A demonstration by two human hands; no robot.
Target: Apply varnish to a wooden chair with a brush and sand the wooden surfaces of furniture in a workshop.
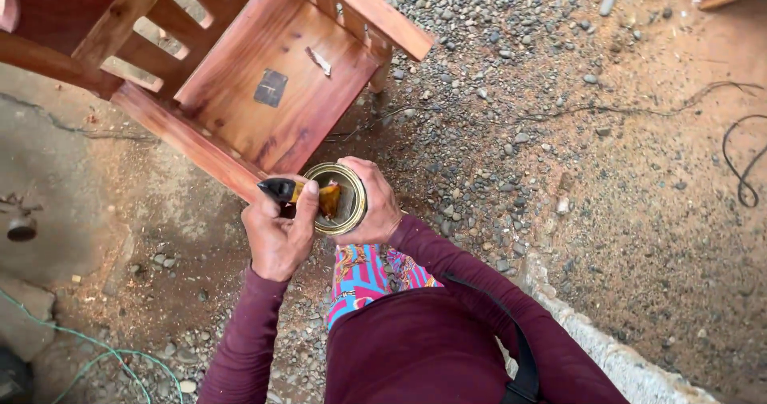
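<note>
Gravel-and-dirt ground beside a reddish varnished wooden chair [264, 76]: right hand [375, 204] wrapped around a round open metal tin [339, 199], left hand [278, 232] gripping a black-handled brush [300, 192], its yellow-stained bristles dipped inside the tin's mouth.

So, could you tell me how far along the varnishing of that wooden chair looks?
Done: the chair's seat already looks glossy and reddish. In hand: the left hand dips a brush into the open tin, which the right hand steadies. Left: I cannot tell which parts lack a coat; a grey patch sits on the seat.
</note>
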